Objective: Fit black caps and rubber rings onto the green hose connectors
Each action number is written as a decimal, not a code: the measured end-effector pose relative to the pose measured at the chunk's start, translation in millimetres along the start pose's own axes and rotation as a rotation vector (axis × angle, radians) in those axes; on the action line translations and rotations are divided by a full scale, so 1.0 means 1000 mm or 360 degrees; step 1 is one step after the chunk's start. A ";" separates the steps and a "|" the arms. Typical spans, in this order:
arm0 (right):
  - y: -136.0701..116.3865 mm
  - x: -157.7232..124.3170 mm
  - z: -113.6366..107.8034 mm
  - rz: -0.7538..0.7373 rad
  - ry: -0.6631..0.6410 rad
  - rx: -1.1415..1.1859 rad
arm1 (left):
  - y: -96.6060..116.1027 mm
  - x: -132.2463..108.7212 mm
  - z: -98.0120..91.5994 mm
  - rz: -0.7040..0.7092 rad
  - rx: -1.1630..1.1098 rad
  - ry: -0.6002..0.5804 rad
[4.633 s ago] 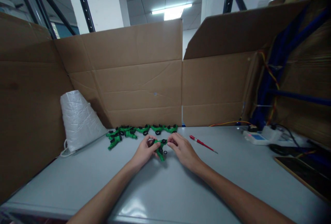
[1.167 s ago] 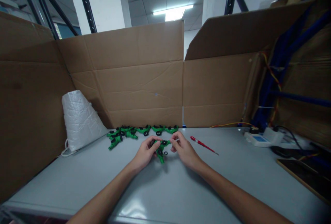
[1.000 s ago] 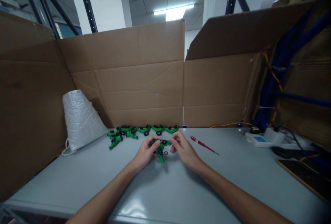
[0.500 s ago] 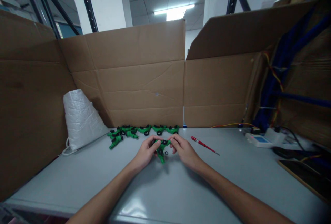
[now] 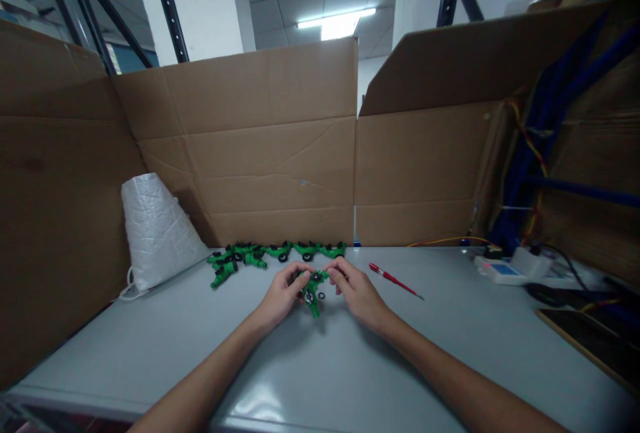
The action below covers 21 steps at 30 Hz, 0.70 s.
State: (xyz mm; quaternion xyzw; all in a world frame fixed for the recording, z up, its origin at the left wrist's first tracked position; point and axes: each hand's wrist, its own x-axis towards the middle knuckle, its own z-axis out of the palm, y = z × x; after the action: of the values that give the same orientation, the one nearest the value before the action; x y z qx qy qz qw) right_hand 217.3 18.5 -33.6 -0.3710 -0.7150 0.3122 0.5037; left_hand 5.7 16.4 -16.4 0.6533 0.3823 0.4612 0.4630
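Note:
Between my two hands is a green plastic toy vehicle (image 5: 313,291) with black parts, its narrow end hanging down toward me. My left hand (image 5: 285,287) is closed on the toy's left side, thumb on top. At its upper right, my right hand (image 5: 356,287) pinches the toy's edge between thumb and fingers. A small black ring (image 5: 321,295) shows just right of the toy; whether it is attached I cannot tell. My fingers hide parts of the toy's sides.
Several similar green toys (image 5: 278,251) lie along the back of the grey table (image 5: 165,343). A red screwdriver (image 5: 396,281) is right of my hands. A white padded bag (image 5: 157,229) leans at left, a power strip (image 5: 505,271) lies right, and cardboard walls (image 5: 275,166) surround the table.
The toy has turned slightly in my fingers, so its lower wheel shows a lighter centre and the upper black part shows less. My hands have barely moved.

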 end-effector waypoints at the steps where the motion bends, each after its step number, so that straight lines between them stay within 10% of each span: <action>1: -0.001 0.000 0.000 -0.0006 0.0001 -0.0002 | 0.000 0.000 0.000 -0.0002 -0.0009 -0.0001; 21: 0.007 0.001 0.006 0.0012 0.0046 0.0253 | -0.004 0.000 -0.001 -0.0024 0.0002 0.0041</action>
State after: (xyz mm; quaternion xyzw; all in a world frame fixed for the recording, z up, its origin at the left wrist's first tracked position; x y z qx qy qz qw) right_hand 212.7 22.1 -40.5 -0.3369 -0.6791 0.3645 0.5408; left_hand 4.6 17.9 -20.5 0.6447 0.3934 0.4659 0.4611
